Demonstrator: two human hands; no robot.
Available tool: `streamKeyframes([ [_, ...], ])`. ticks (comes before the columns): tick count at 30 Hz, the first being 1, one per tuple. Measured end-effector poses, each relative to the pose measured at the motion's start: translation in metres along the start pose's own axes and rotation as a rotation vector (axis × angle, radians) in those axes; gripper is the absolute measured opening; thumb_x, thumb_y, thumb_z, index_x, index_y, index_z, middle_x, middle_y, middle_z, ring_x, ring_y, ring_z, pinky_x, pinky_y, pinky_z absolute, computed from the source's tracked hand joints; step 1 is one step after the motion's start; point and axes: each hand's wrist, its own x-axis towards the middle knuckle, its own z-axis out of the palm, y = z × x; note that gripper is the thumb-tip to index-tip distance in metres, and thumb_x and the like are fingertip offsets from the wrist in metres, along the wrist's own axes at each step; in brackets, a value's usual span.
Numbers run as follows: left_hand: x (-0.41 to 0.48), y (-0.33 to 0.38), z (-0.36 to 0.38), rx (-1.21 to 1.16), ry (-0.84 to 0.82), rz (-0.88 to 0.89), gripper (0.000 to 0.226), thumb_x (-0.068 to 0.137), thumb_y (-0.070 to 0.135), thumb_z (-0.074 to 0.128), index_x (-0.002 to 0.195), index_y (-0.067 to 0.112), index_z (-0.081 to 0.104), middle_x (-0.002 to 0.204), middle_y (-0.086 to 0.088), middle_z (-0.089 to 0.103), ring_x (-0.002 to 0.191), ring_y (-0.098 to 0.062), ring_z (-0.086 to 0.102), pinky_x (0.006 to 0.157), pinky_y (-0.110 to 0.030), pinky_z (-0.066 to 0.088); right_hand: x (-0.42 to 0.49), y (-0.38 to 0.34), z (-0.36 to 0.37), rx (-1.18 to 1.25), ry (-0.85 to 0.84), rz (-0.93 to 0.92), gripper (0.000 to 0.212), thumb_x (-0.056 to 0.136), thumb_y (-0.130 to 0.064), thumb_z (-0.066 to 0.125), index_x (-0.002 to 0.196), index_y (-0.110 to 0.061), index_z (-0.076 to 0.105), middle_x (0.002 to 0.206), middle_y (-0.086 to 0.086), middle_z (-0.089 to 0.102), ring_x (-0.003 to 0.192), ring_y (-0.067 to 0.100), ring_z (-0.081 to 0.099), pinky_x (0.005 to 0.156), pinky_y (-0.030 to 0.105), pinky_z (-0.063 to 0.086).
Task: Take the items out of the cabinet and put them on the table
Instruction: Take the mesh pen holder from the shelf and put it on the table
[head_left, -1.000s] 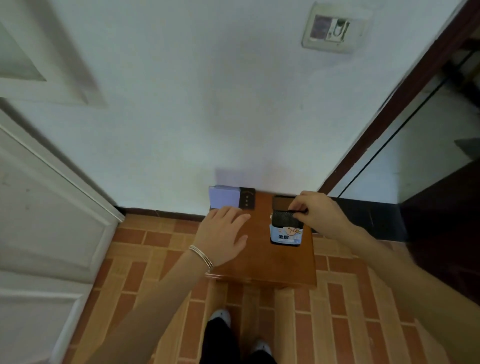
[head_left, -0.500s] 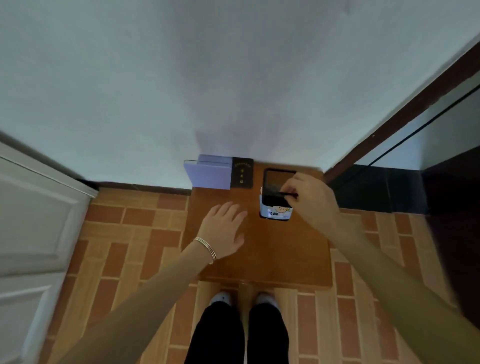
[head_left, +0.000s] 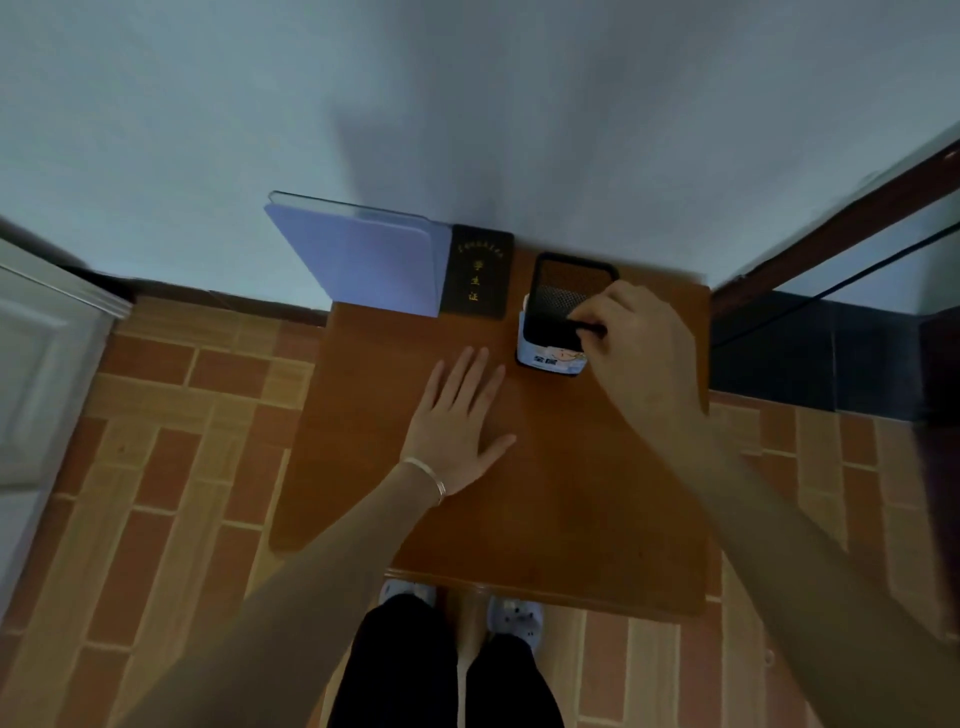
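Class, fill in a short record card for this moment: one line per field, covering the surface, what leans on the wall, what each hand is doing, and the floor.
surface: wooden table, pushed against a pale wall
leaning on wall: purple folder, with a dark booklet with gold lettering to its right
left hand: flat on the table, palm down, holding nothing
right hand: gripping the rim of a black mesh container, which stands upright near the wall
wrist: thin bracelet on the left arm
floor: brick-pattern tiles
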Motion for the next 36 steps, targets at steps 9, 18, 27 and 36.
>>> streamKeyframes([
  [9, 0.000, 0.002, 0.005, -0.090, 0.040, -0.038, 0.076, 0.089, 0.061, 0.034, 0.148, 0.016, 0.021, 0.156, -0.011, 0.014, 0.145, -0.025, 0.005, 0.114, -0.049, 0.012, 0.016, 0.020, 0.013, 0.008, 0.032, 0.041, 0.017, 0.071, 0.002, 0.072, 0.085, -0.006, 0.069, 0.084, 0.012, 0.064, 0.075, 0.026, 0.060, 0.061, 0.032, 0.045],
  [18, 0.001, 0.002, 0.005, -0.105, 0.064, -0.042, 0.073, 0.088, 0.058, 0.035, 0.148, 0.018, 0.021, 0.156, -0.010, 0.017, 0.144, -0.025, 0.009, 0.114, -0.048, 0.012, 0.044, 0.022, 0.034, -0.017, 0.047, -0.033, 0.020, 0.066, 0.005, 0.074, 0.084, -0.005, 0.070, 0.080, 0.013, 0.065, 0.071, 0.030, 0.061, 0.060, 0.037, 0.049],
  [27, 0.001, 0.001, 0.007, -0.107, 0.053, -0.028, 0.074, 0.087, 0.055, 0.041, 0.148, 0.017, 0.025, 0.156, -0.009, 0.015, 0.145, -0.023, 0.006, 0.115, -0.047, 0.010, 0.061, 0.027, 0.046, -0.011, 0.105, -0.056, 0.018, 0.069, 0.004, 0.072, 0.082, -0.008, 0.070, 0.077, 0.010, 0.064, 0.067, 0.027, 0.059, 0.057, 0.032, 0.042],
  [36, 0.000, 0.001, 0.008, -0.108, 0.048, -0.023, 0.073, 0.087, 0.055, 0.039, 0.148, 0.017, 0.024, 0.156, -0.009, 0.016, 0.144, -0.024, 0.007, 0.115, -0.048, 0.010, 0.055, 0.029, 0.050, -0.085, 0.070, -0.123, 0.034, 0.072, -0.001, 0.069, 0.106, -0.007, 0.066, 0.098, 0.013, 0.064, 0.093, 0.031, 0.056, 0.075, 0.039, 0.041],
])
